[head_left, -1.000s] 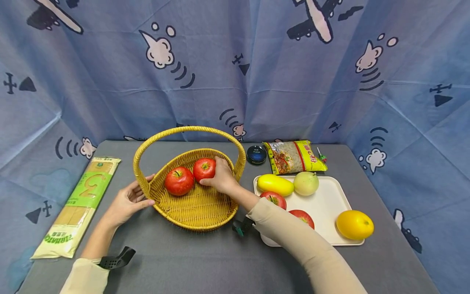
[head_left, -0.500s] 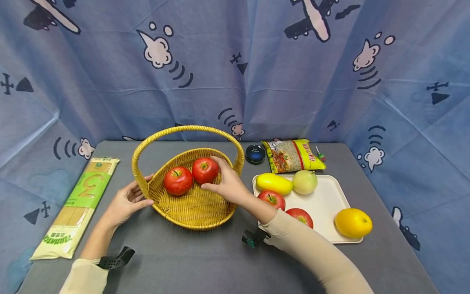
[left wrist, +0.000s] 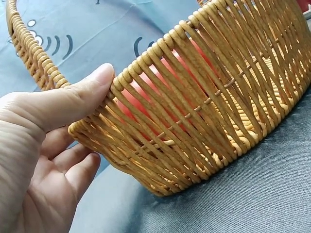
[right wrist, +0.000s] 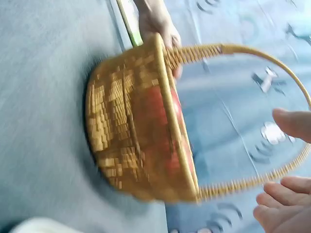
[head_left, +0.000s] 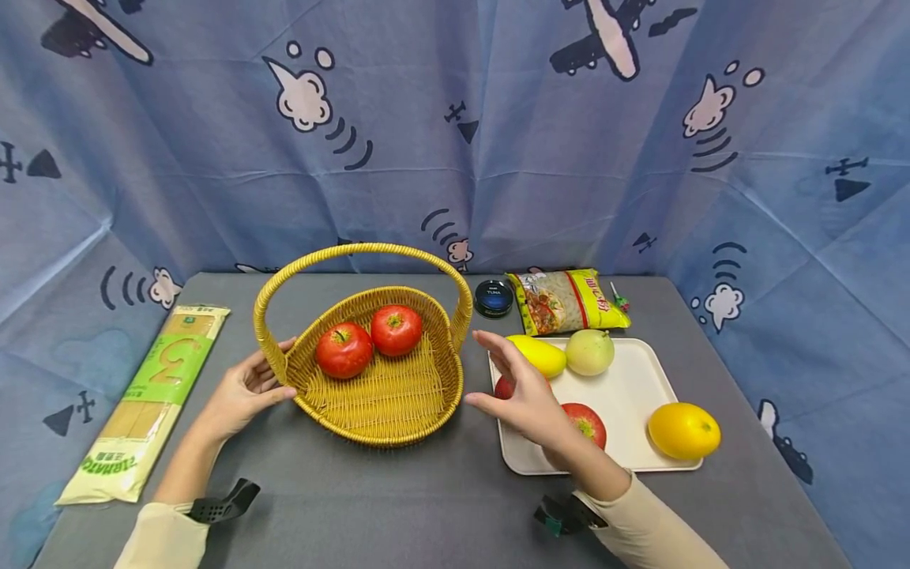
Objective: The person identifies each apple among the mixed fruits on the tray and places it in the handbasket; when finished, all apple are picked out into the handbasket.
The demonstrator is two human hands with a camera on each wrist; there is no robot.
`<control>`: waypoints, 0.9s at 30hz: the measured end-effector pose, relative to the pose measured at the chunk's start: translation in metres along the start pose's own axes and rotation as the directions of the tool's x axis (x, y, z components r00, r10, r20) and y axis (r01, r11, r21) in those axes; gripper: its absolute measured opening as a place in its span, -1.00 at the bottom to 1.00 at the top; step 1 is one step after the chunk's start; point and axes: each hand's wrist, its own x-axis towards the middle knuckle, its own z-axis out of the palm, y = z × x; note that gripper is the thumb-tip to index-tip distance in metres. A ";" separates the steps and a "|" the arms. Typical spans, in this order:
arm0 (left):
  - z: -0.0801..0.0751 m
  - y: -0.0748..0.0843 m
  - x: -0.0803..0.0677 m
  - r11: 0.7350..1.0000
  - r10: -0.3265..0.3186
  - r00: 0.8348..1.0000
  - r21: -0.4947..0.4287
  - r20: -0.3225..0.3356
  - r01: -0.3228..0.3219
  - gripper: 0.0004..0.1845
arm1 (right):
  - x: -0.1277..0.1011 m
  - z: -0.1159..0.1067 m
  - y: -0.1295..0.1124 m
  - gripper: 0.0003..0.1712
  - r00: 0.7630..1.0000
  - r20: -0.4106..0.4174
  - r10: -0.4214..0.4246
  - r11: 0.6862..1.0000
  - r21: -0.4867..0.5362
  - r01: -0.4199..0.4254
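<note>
The right hand [head_left: 529,399] hovers empty with fingers spread above the tray [head_left: 643,395], beside a tomato [head_left: 586,423]. The left hand [head_left: 245,387] braces the basket [head_left: 377,395] rim, thumb on the weave, steadying it on the tabletop [head_left: 398,506]. Two tomatoes [head_left: 370,340] sit inside.

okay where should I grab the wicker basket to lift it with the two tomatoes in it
Probably by the top of the arched handle, coming straight down from above. It stands upright over the basket and is free all round, so the two tomatoes should hang level. The left hand only touches the rim.
</note>
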 end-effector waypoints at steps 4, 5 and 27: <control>0.000 -0.001 0.001 1.000 0.000 1.000 0.002 0.003 0.000 -0.28 | -0.025 -0.023 0.013 -0.10 0.998 -0.069 0.005 1.000 -0.021 -0.006; 0.000 -0.001 0.001 1.000 0.001 1.000 -0.003 0.004 -0.001 -0.28 | -0.031 -0.028 0.015 -0.11 0.996 -0.087 0.005 1.000 -0.029 -0.008; -0.003 -0.004 0.000 0.999 -0.015 1.000 0.033 -0.009 0.016 -0.27 | -0.115 -0.078 0.087 -0.13 0.971 -0.171 0.167 0.979 -0.087 -0.184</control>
